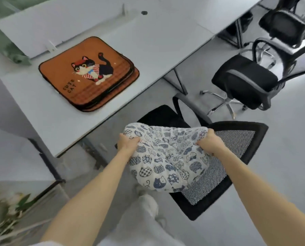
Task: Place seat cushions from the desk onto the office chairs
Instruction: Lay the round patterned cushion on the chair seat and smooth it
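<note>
On the desk [41,107] at the left lies a stack of orange cat cushions [87,73]. The left hand [128,142] clenches one edge of the blue-and-white cushion [167,157] and the right hand [210,143] bunches the opposite edge, holding it sagging above the nearest office chair [254,132]. Done well, I judge, both hands carry it past the mesh backrest [224,164], lower it flat on the black seat [162,114], and only then let go.
</note>
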Motion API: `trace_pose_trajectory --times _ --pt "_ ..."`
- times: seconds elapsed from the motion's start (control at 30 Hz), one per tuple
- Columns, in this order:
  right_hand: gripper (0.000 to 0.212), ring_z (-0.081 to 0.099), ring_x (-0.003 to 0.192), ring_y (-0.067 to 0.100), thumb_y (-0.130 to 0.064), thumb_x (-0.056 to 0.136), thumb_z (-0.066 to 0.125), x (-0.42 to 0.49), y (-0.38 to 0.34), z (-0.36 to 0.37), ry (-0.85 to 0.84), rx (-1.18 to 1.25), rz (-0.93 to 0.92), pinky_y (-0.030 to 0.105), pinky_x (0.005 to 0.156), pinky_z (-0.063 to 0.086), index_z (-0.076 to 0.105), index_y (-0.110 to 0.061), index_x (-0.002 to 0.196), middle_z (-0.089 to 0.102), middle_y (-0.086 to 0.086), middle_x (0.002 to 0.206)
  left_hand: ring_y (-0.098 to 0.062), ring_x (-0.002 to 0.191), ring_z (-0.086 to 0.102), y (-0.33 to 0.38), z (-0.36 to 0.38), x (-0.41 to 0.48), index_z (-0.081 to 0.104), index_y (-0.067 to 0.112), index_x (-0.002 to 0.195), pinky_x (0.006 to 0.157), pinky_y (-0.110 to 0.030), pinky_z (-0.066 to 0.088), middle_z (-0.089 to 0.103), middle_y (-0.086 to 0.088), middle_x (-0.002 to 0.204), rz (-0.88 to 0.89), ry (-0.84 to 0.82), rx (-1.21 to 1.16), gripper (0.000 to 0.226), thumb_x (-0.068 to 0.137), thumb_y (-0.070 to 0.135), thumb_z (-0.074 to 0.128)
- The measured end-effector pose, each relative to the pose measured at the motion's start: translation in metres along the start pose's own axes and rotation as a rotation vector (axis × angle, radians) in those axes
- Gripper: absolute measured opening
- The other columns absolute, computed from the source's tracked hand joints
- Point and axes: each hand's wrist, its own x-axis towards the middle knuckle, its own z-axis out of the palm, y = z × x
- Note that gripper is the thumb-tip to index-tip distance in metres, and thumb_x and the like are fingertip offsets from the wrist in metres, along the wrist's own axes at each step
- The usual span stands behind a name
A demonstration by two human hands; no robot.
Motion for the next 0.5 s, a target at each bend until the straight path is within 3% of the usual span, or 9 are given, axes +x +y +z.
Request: trace_pose_trajectory --times 0.1,0.2,0.27,0.4,0.5 --pt "0.067 0.053 0.118 0.046 -0.021 0.095 0.046 0.02 -0.007 0.01 0.004 -0.114 -0.036 0.05 0.096 0.048 0.013 -0.008 0.152 0.05 0.028 0.135 -0.035 0.116 0.057 -0.01 0.013 0.018 0.025 0.007 0.147 0.096 -0.041 0.05 0.053 -0.016 0.134 -0.113 -0.033 0.08 0.086 0.08 0.036 0.07" --pt "0.059 0.057 0.095 0.036 -0.015 0.097 0.045 0.047 -0.017 0.015 0.051 -0.11 -0.091 0.039 0.076 0.044 0.017 -0.009 0.149 0.058 0.022 0.12 -0.033 0.117 0.057 -0.022 0.026 0.048 0.022 0.004 0.149 0.087 -0.034 0.048 0.054 -0.015 0.134 -0.159 -0.082 0.18 0.085 0.086 0.037 0.068" --pt "0.06 0.054 0.087 0.031 -0.012 0.097 0.047 0.063 -0.022 0.016 0.095 -0.07 -0.15 0.037 0.072 0.044 0.019 -0.011 0.15 0.059 0.014 0.107 -0.032 0.114 0.058 -0.025 0.034 0.061 0.02 0.006 0.149 0.082 -0.033 0.046 0.054 -0.014 0.133 -0.154 -0.074 0.194 0.081 0.089 0.036 0.067" --pt "0.055 0.061 0.093 0.027 -0.013 0.097 0.052 0.115 -0.038 0.034 0.174 0.031 -0.286 0.04 0.076 0.049 0.029 -0.021 0.146 0.063 0.002 0.11 -0.025 0.09 0.061 -0.046 0.061 0.095 -0.001 0.028 0.155 0.074 -0.036 0.051 0.056 -0.005 0.118 -0.135 0.01 0.088 0.085 0.095 0.026 0.06" --pt "0.053 0.057 0.103 0.021 -0.01 0.097 0.056 0.145 -0.044 0.054 0.221 0.066 -0.342 0.038 0.081 0.047 0.034 -0.02 0.144 0.056 -0.001 0.126 -0.028 0.099 0.061 -0.062 0.082 0.113 0.011 0.045 0.151 0.086 -0.044 0.054 0.051 -0.011 0.132 -0.142 0.093 0.019 0.073 0.097 0.021 0.056"
